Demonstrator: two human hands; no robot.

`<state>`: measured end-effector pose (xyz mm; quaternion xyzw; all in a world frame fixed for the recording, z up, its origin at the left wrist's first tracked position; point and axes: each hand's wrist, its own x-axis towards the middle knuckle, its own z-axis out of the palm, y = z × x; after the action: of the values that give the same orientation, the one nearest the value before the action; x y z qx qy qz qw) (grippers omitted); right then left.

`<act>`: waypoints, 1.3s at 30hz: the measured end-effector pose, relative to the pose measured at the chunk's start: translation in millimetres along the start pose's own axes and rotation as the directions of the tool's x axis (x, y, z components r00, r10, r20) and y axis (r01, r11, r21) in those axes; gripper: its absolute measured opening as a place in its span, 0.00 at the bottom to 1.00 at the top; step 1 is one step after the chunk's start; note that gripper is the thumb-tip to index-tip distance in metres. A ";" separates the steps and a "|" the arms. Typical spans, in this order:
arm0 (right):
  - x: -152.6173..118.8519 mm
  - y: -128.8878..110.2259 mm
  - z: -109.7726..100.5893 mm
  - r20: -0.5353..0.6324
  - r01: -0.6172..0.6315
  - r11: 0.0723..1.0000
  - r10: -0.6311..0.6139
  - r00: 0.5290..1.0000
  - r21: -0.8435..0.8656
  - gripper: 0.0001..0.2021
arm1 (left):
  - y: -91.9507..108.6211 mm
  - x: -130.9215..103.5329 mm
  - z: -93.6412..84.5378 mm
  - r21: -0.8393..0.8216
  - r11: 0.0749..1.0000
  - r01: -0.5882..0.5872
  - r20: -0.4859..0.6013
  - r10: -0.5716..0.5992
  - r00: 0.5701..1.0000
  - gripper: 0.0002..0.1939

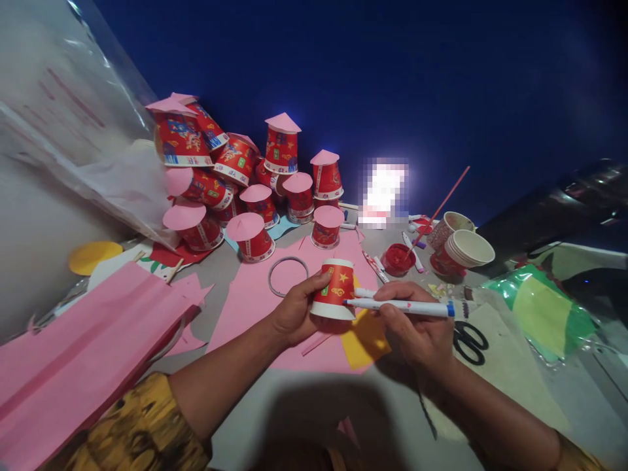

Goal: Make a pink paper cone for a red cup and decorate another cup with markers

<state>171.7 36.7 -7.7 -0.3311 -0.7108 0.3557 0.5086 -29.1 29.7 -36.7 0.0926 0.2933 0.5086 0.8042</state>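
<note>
Near the centre of the frame, the left hand (pixel 297 313) grips a mouth-down cup (pixel 338 288) by its side; the right hand (pixel 419 327), right of it, pinches a pen (pixel 417 308), tip at the wall. The cup is probably light and easily dented, best held gently near its stiffer rim. Beyond, upper left, pink-topped cups (pixel 260 208) cluster.

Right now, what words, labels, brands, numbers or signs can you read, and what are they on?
No word, brand or number is readable.
Red cup in the left hand: a yellow star; its green label is too small to read.
Marker in the right hand: a tiny reddish mark, no legible lettering.
Pink-topped cups: printing too small and blurred.
</note>
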 end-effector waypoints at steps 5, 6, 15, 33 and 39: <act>-0.2 0.0 -0.5 -0.021 -0.013 1.000 0.012 1.000 -0.019 0.06 | 0.5 -0.7 -0.1 -0.027 1.000 0.009 -0.003 -0.009 1.000 0.14; -0.6 0.6 -0.6 -0.028 -0.024 0.999 0.023 0.999 -0.021 0.06 | 0.3 -0.7 -0.4 -0.030 1.000 0.008 0.000 -0.008 1.000 0.15; -3.1 3.3 -1.9 -0.001 -0.073 0.997 0.073 0.997 -0.004 0.04 | -0.4 0.0 -0.6 -0.031 0.999 0.012 0.021 -0.012 1.000 0.14; -1.0 -0.6 -0.9 0.052 -0.134 0.991 0.133 0.990 0.015 0.07 | -0.1 0.7 -1.9 0.009 1.000 0.024 0.004 -0.024 1.000 0.18; -0.6 0.3 -0.8 0.057 -0.101 0.995 0.101 0.993 -0.002 0.06 | -1.0 0.8 -4.7 0.022 1.000 0.010 0.016 -0.011 1.000 0.17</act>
<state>172.7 36.5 -8.0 -0.3560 -0.7073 0.3906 0.4694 -30.7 29.2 -41.2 0.1040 0.2927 0.5002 0.8083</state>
